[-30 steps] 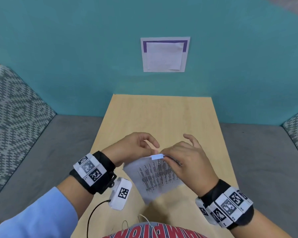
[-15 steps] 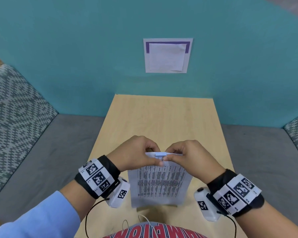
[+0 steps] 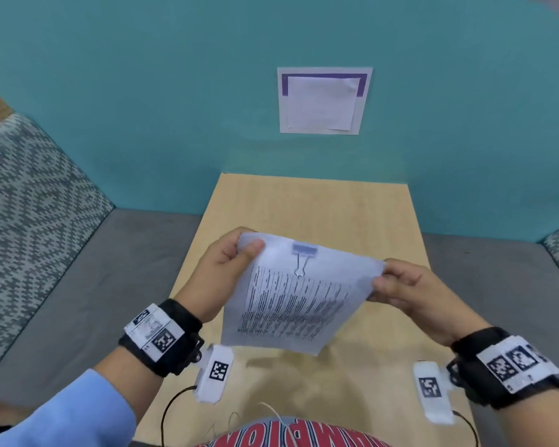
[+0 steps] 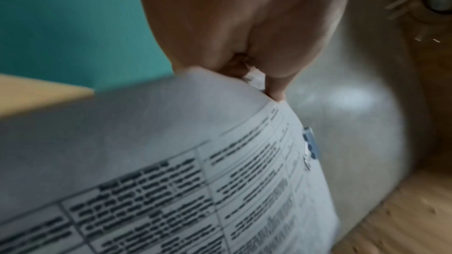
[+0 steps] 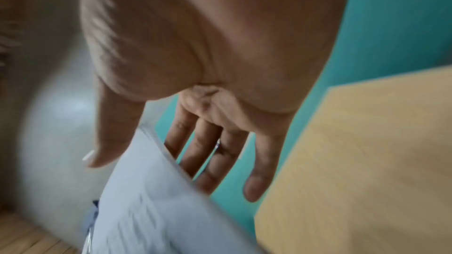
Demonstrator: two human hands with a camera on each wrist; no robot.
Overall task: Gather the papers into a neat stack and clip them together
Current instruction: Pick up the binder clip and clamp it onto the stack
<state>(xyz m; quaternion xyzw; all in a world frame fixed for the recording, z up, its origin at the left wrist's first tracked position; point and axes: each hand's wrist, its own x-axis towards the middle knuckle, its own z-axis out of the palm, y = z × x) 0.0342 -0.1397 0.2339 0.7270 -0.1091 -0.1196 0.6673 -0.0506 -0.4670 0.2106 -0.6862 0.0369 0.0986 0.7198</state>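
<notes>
A stack of printed papers (image 3: 291, 298) is held up above the wooden table (image 3: 352, 214), tilted toward me. A pale blue binder clip (image 3: 304, 251) sits on the stack's top edge, its wire handle folded down over the page. My left hand (image 3: 236, 259) pinches the top left corner, thumb on the front. My right hand (image 3: 392, 282) pinches the right edge, thumb on top and fingers behind the sheets. The left wrist view shows the printed papers (image 4: 195, 181) and the clip (image 4: 310, 147) edge-on. The right wrist view shows the papers (image 5: 151, 200) between thumb and fingers (image 5: 203, 154).
A teal partition (image 3: 142, 91) rises behind the table, with a white and purple sheet (image 3: 323, 101) stuck on it. Grey seat cushions (image 3: 78, 285) flank the table on both sides. Bare tabletop lies beyond and below the papers.
Both hands left the clip at the top centre and slid apart to the stack's corners. The papers rose off the table and tilted up, and the clip's handle now lies folded on the page.
</notes>
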